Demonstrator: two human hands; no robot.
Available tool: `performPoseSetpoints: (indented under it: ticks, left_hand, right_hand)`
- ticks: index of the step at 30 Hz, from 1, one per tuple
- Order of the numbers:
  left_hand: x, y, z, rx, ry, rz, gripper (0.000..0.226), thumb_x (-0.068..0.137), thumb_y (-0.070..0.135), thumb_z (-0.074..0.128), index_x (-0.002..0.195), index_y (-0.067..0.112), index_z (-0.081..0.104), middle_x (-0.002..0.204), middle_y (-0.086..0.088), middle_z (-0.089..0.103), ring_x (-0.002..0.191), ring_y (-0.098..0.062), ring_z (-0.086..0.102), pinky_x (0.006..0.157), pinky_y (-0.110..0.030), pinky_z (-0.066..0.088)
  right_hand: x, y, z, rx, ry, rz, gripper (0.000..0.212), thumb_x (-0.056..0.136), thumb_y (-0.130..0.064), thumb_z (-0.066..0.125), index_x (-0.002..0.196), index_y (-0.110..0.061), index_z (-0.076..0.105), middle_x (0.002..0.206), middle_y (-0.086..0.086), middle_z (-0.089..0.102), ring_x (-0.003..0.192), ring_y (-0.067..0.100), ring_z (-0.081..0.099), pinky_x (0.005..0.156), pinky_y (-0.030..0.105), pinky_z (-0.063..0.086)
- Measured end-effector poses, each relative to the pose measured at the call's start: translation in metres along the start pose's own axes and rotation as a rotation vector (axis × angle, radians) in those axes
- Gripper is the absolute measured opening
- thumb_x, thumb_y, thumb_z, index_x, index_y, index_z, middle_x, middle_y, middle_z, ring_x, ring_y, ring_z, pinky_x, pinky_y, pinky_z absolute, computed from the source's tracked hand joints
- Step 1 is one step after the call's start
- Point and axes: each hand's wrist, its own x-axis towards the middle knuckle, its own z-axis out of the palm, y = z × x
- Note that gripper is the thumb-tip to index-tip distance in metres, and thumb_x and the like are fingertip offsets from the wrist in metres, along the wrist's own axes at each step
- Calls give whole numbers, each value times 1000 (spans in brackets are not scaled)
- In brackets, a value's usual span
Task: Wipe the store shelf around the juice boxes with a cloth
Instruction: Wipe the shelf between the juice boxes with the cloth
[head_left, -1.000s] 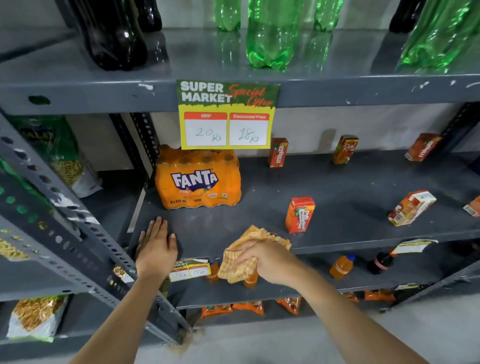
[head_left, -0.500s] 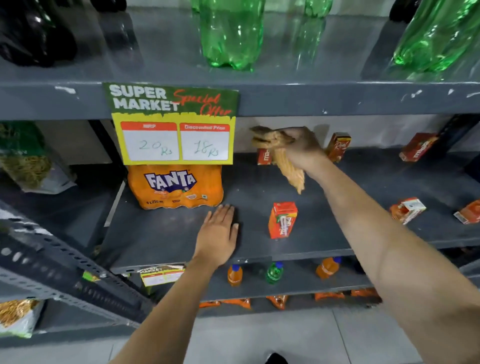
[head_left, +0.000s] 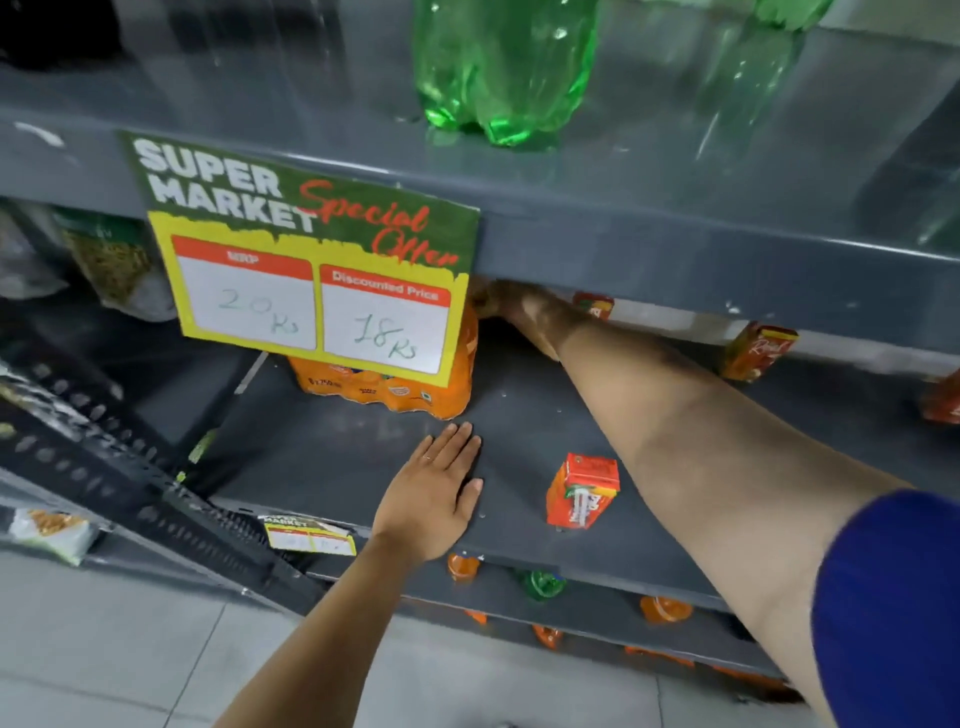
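The grey shelf (head_left: 524, 410) carries small red-orange juice boxes: one (head_left: 582, 491) stands near the front, two (head_left: 593, 304) (head_left: 759, 353) are at the back, and another (head_left: 943, 397) is at the right edge. My left hand (head_left: 436, 488) lies flat on the shelf with its fingers apart, left of the front box. My right hand (head_left: 519, 312) reaches to the back of the shelf beside the Fanta pack (head_left: 415, 387). It is partly hidden under the upper shelf edge. Of the cloth I see only a dim brownish bit at the fingers.
A "Super Market Special Offer" price sign (head_left: 311, 270) hangs from the upper shelf and covers most of the Fanta pack. Green bottles (head_left: 504, 67) stand on the shelf above. Small bottles (head_left: 462, 566) sit on the shelf below. A perforated upright (head_left: 130, 483) slants at the left.
My right hand has carried the cloth from the shelf's front edge up and deep to the back, beside the Fanta pack. My left hand has moved right along the shelf. The camera has come closer.
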Motion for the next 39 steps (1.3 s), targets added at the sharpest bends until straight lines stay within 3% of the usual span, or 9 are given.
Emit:
performPoseSetpoints:
  ticks: [5, 9, 15, 22, 26, 29, 34, 37, 39]
  left_hand:
    - [1, 1, -2, -4, 8, -5, 63, 95, 48, 17, 150, 18, 25, 159, 3, 17, 147, -11, 8, 119, -27, 0]
    - [0, 1, -3, 11, 5, -7, 63, 96, 48, 17, 151, 19, 23, 160, 4, 14, 147, -10, 6, 119, -27, -2]
    - [-2, 2, -3, -6, 10, -4, 67, 93, 50, 13, 151, 18, 22, 160, 4, 14, 147, -10, 5, 118, -26, -2]
    - [-1, 1, -3, 3, -3, 1, 69, 92, 52, 10, 151, 17, 21, 160, 2, 14, 147, -10, 5, 120, -30, 1]
    - [-2, 2, -3, -6, -3, 1, 70, 92, 52, 9, 151, 16, 20, 160, 2, 14, 147, -11, 5, 120, -30, 1]
    - [-1, 2, -3, 2, -8, 0, 71, 91, 53, 7, 151, 17, 18, 160, 3, 12, 147, -10, 4, 119, -28, -2]
    - [-1, 2, -2, -3, 6, 11, 67, 93, 51, 12, 151, 17, 21, 160, 2, 14, 147, -10, 5, 118, -27, -2]
    - [-2, 3, -4, -17, 17, 12, 65, 95, 50, 15, 151, 17, 22, 159, 2, 16, 147, -10, 6, 117, -26, -2]
    - [-2, 3, -4, -10, 14, 10, 65, 95, 49, 16, 151, 17, 23, 159, 2, 16, 147, -11, 6, 117, -26, -2]
  right_hand:
    - [-41, -19, 15, -476, -58, 8, 29, 94, -26, 46, 117, -13, 60, 124, 13, 60, 115, 35, 55, 92, 40, 43]
    - [-65, -19, 13, -395, -118, -63, 26, 95, -29, 44, 103, -17, 66, 113, 3, 67, 106, 23, 61, 81, 29, 41]
    - [-112, -15, 9, -541, -151, -37, 49, 96, -13, 47, 142, -28, 40, 145, 4, 46, 131, 28, 46, 104, 35, 42]
    - [-146, 36, -31, -566, -280, -69, 44, 97, -15, 49, 137, -33, 47, 150, -11, 40, 138, 15, 35, 109, 13, 21]
    - [-168, 60, -62, -563, -363, 8, 36, 95, -24, 53, 129, -35, 57, 145, -11, 46, 136, 14, 39, 112, 26, 30]
    - [-172, 49, -92, -512, -518, 100, 31, 90, -26, 61, 120, -34, 64, 128, -23, 57, 117, 1, 55, 97, 19, 42]
    - [-147, 19, -149, -422, -373, 314, 32, 95, -27, 54, 126, -25, 60, 123, -2, 58, 114, 22, 49, 102, 42, 41]
    - [-141, 23, -152, -380, -255, 239, 46, 94, -20, 57, 139, -15, 46, 139, -11, 41, 131, 14, 36, 102, 28, 34]
    - [-137, 34, -137, -312, -142, 371, 65, 82, -36, 70, 138, -12, 46, 144, -6, 43, 131, 24, 44, 107, 37, 38]
